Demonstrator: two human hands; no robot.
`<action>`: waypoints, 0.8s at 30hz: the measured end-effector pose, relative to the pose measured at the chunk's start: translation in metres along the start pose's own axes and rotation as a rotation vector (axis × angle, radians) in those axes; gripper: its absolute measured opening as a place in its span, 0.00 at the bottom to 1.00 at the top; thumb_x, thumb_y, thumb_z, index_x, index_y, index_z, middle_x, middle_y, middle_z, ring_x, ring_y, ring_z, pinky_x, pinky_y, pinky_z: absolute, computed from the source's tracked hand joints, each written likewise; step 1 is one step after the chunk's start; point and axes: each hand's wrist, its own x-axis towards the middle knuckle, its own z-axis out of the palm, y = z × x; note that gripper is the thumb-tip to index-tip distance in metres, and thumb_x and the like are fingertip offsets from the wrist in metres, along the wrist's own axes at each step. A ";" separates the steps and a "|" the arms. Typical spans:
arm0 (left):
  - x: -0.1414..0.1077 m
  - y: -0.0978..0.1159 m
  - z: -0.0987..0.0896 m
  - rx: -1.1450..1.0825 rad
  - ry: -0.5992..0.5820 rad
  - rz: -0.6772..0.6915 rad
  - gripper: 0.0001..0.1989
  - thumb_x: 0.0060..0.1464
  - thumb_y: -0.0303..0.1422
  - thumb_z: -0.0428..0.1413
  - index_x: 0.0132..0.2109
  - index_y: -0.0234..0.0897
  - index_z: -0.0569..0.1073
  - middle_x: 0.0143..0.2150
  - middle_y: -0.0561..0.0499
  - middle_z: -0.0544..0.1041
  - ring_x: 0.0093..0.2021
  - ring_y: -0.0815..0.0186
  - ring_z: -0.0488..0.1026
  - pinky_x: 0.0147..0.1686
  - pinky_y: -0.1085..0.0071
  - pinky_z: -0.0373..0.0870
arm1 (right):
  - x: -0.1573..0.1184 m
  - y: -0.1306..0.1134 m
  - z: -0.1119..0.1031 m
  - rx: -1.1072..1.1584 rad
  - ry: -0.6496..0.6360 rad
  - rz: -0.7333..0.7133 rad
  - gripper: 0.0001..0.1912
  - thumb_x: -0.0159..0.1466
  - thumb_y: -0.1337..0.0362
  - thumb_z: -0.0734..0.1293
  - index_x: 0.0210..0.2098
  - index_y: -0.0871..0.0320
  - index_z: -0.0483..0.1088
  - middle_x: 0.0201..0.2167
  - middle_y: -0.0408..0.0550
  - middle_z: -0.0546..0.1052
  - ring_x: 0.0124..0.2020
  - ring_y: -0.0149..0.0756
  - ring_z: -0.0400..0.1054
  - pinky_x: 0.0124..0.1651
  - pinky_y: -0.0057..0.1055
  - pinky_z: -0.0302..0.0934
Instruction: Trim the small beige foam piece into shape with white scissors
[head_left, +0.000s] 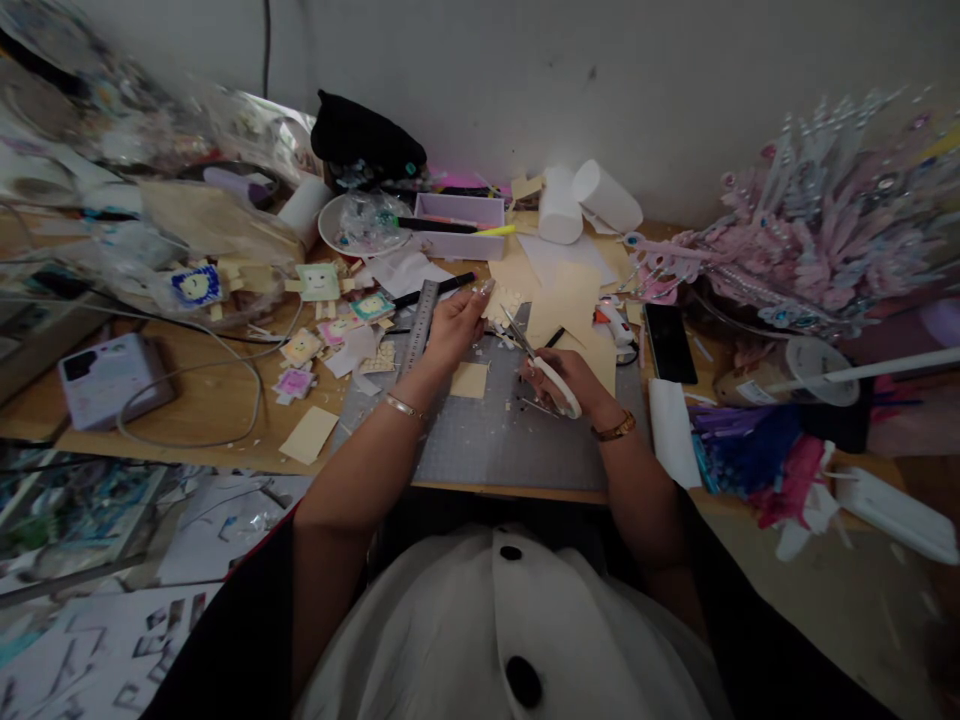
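My right hand is closed around the white handles of a pair of scissors. The blades are parted a little and point up and left, towards my other hand. My left hand has its fingertips pinched together over the mat; what sits between them is too small and dim to make out. Right beside those fingertips lies a cream sheet with small raised pieces. A steel ruler lies along the left of my left hand, and a cream card square rests below it on the grey cutting mat.
Small painted card figures lie at the left, near a pale boxy device with a looping cable. A lilac tray with pens stands behind. To the right are a glue gun, a phone, a lidded cup and pink beaded decorations.
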 end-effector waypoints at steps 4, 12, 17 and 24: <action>-0.002 0.001 0.001 0.041 0.006 0.027 0.27 0.64 0.48 0.59 0.22 0.39 0.64 0.15 0.58 0.60 0.16 0.76 0.54 0.18 0.71 0.48 | 0.001 -0.001 0.000 -0.034 0.043 -0.021 0.23 0.57 0.42 0.72 0.28 0.56 0.66 0.16 0.38 0.69 0.15 0.28 0.61 0.18 0.25 0.57; -0.007 0.004 0.004 0.020 -0.070 0.090 0.30 0.60 0.52 0.60 0.20 0.38 0.62 0.14 0.58 0.61 0.16 0.76 0.53 0.18 0.73 0.49 | -0.002 -0.012 -0.001 0.070 0.011 -0.051 0.27 0.55 0.39 0.74 0.27 0.57 0.65 0.15 0.38 0.68 0.13 0.26 0.60 0.15 0.24 0.55; -0.009 0.000 0.004 0.003 -0.124 0.094 0.31 0.51 0.55 0.66 0.19 0.37 0.63 0.15 0.57 0.61 0.17 0.76 0.55 0.19 0.73 0.48 | -0.004 -0.016 0.000 0.145 0.000 -0.078 0.29 0.54 0.38 0.74 0.28 0.56 0.65 0.15 0.37 0.68 0.12 0.26 0.59 0.14 0.24 0.55; -0.018 -0.001 0.015 0.017 -0.237 0.108 0.34 0.46 0.61 0.64 0.19 0.37 0.64 0.17 0.58 0.59 0.20 0.75 0.53 0.22 0.71 0.47 | -0.003 -0.012 0.007 0.150 0.062 -0.130 0.31 0.55 0.34 0.73 0.32 0.56 0.66 0.15 0.37 0.69 0.12 0.27 0.61 0.14 0.25 0.56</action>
